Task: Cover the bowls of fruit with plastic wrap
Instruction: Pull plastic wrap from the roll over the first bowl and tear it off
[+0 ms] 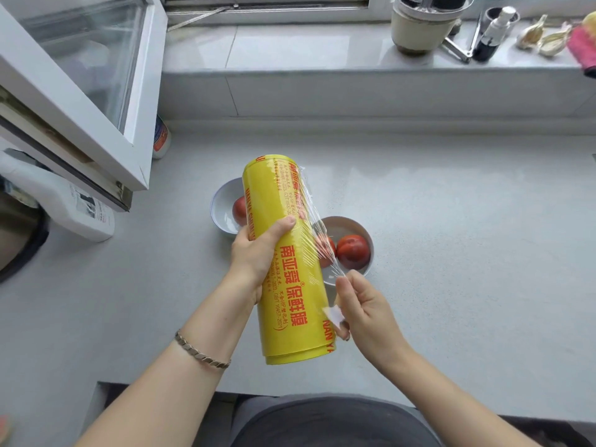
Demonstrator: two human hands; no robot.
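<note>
- plastic wrap roll (283, 253): large yellow cylinder, red printed text; held off the counter, tilted, far end up and away; covers part of the left bowl from view
- loose film (314, 227): clear, crinkled strip peeled off the roll's right side; narrows to a bunched end near the right bowl's front rim
- left bowl (222, 204): white, upright on grey counter; one red fruit (239, 210) partly visible inside
- right bowl (351, 225): white, upright, just right of the roll; two red fruits (353, 251) inside; uncovered
</note>
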